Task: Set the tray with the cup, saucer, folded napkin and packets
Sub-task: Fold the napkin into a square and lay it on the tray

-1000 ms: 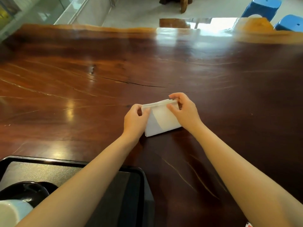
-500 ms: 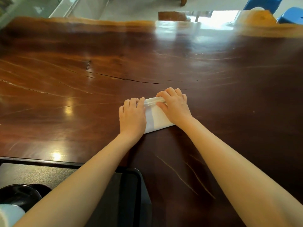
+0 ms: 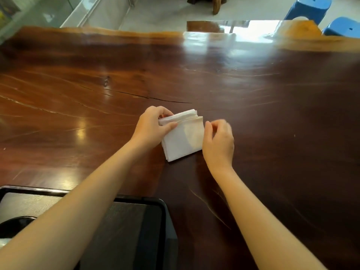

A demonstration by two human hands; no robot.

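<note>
Napkin (image 3: pixel 183 137): white, folded into a thick rectangle. It lies flat on the desk (image 3: pixel 263 117) mid-frame, well apart from the tray (image 3: pixel 162 206) at near left. Layered edges show along its far side.

Your left hand (image 3: pixel 150 126) grips the napkin's far-left corner, thumb on top and fingers curled behind the stack. Your right hand (image 3: pixel 219 142) sits just beside the right edge, fingers loosely curled and smeared with blur. Cannot tell whether thumb and forefinger pinch that edge or stand just clear of it.

Step, as judged: the fold looks finished or nearly so, and the transfer to the tray is not yet done. The next move calls for a firm hold across all layers so the stack does not fan open. Then lift and carry it near and left to a bare patch of tray floor.

Hidden or unclear:
- Your left forearm crosses the tray and covers much of it.
- A dark rounded shape (image 3: pixel 18 221) at the tray's near left is likely the saucer, but it is mostly cut off.
- A pale sliver (image 3: pixel 3 241) at the frame's left edge may be the cup; too little shows to say.
- Packets: none in view.
</note>
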